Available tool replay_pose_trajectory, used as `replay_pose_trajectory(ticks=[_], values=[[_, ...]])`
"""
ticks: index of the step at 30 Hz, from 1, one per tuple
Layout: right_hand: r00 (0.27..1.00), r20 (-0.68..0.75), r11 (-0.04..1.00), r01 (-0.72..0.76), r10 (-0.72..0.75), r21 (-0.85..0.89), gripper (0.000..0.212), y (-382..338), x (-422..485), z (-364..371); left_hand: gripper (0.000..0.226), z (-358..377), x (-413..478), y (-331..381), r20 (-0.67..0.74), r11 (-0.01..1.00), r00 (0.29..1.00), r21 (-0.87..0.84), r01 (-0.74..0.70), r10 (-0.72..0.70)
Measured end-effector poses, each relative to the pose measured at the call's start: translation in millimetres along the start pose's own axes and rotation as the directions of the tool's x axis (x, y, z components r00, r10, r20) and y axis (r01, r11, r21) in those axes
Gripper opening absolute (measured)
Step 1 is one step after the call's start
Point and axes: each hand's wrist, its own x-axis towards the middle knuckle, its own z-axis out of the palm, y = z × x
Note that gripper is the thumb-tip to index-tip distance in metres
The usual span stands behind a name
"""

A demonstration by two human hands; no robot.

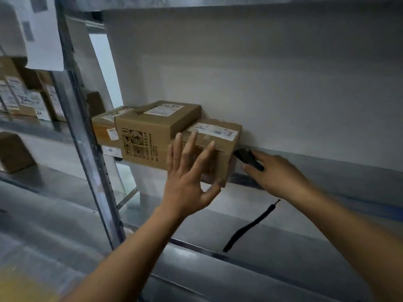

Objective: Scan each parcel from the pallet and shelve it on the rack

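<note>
Three brown cardboard parcels sit on the rack shelf [305, 177] against the white back wall. The rightmost small parcel [220, 138] has a white label on top. My left hand [187, 175] is spread with straight fingers in front of this parcel's near face, close to it or just touching. My right hand [277, 173] is just right of the parcel and grips a black handheld scanner [247, 159]; its black wrist strap [248, 227] dangles below. A bigger printed parcel [148, 136] stands to the left, with a third parcel [104, 129] behind it.
A grey metal upright [87, 149] divides this bay from the left bay, where more labelled boxes [26, 99] and a white paper sheet [43, 33] sit. A lower shelf edge [218, 258] runs across under my arms. The shelf to the right of the parcels is bare.
</note>
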Motion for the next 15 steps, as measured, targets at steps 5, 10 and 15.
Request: replay_pose_trajectory(ticks=[5, 10, 15], values=[[0.996, -0.028, 0.994, -0.089, 0.088, -0.067, 0.054, -7, 25, 7, 0.101, 43, 10, -10, 0.081, 0.999, 0.996, 0.029, 0.022, -0.024], [0.990, -0.034, 0.984, -0.140, 0.137, -0.113, 0.059, -2, 16, 3, 0.104, 56, 16, -9, 0.093, 0.997, 0.993, 0.033, 0.068, -0.071], [0.974, -0.102, 0.962, -0.218, 0.203, -0.167, 0.070, 37, -48, -20, 0.097, 50, 13, 28, 0.067, 0.985, 0.998, -0.168, 0.033, -0.021]])
